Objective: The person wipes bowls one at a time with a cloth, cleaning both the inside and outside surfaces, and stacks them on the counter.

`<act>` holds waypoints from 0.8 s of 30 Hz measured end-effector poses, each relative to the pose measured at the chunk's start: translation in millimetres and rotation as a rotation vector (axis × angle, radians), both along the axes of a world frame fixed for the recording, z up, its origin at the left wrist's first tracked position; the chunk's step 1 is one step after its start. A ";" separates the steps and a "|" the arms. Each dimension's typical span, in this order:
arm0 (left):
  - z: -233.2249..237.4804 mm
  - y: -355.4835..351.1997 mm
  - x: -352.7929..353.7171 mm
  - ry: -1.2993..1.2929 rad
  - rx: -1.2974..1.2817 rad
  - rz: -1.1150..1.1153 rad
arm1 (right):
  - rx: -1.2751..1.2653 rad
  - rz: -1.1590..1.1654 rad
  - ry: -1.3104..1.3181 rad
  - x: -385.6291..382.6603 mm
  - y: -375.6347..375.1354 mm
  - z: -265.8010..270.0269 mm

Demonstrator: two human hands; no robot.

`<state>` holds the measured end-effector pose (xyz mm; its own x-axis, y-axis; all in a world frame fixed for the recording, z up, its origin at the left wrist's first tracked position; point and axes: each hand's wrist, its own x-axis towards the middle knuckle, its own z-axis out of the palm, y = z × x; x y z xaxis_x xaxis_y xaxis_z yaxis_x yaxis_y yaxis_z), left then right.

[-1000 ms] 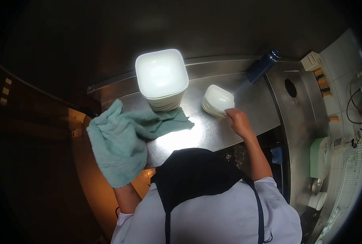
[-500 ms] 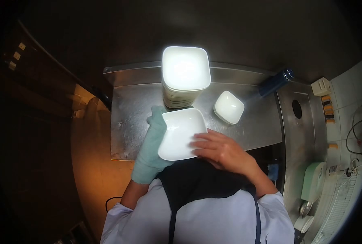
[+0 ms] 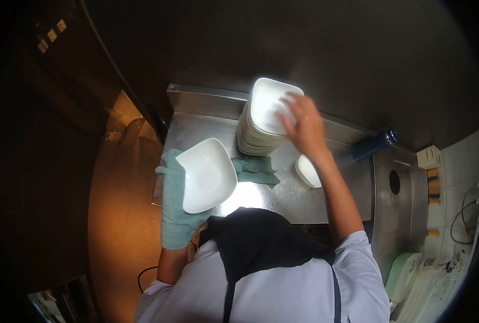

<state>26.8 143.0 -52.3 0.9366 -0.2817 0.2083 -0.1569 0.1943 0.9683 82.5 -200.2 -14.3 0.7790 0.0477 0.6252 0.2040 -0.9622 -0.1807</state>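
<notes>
A pale green towel wraps my left hand and hides its fingers. That hand grips a white squarish bowl, tilted with its inside facing up, left of the counter's middle. My right hand is over the tall stack of white dishes, its fingers apart and slightly blurred over the hollow of the top one. Beside the stack's foot lies a crumpled green cloth. A smaller group of white bowls sits to the right, partly covered by my right forearm.
The steel counter has a raised back edge against a dark wall. A dark blue flask lies at the back right, near a steel surface with a round hole. Farther right is a green container.
My right hand has left the held bowl and reached up to the stack. My left hand has shifted left with the bowl, bringing the cloth on the counter into view. The camera view has turned.
</notes>
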 end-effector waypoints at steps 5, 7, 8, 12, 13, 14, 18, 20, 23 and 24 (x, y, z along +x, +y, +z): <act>-1.2 2.4 0.8 0.002 -0.015 0.016 | 0.156 -0.290 0.160 54.0 -53.8 1.1; -2.2 2.5 1.6 -0.002 -0.010 0.020 | 0.185 -0.255 0.159 61.9 -60.2 -3.7; -2.4 2.8 1.5 -0.005 -0.007 0.023 | 0.246 -0.238 0.198 63.6 -64.0 -4.7; -3.3 1.4 5.0 -0.019 0.002 0.034 | 0.414 -0.161 0.310 64.1 -65.9 3.4; -3.1 0.6 6.6 -0.028 0.010 0.035 | 0.440 -0.142 0.321 65.2 -67.5 4.0; -3.1 -0.1 8.1 -0.041 0.022 0.036 | 0.427 -0.146 0.343 66.0 -68.5 5.2; -1.5 -4.0 13.4 -0.155 0.113 0.044 | 0.226 -0.105 0.274 69.0 -73.1 -7.6; 0.9 -7.6 14.7 -0.317 0.284 0.081 | 0.096 -0.114 0.203 67.7 -77.1 -15.9; 14.2 -1.7 36.4 -0.917 1.148 0.276 | 0.075 -0.191 0.106 55.1 -59.7 -2.4; 22.3 -0.7 38.5 -0.991 1.270 0.284 | 0.140 -0.208 0.041 44.8 -45.5 13.0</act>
<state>65.3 142.3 -29.9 0.6342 -0.5833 0.5075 -0.6678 -0.7440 -0.0207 127.3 -245.7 -1.2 0.7875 -0.2014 0.5824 -0.0060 -0.9476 -0.3195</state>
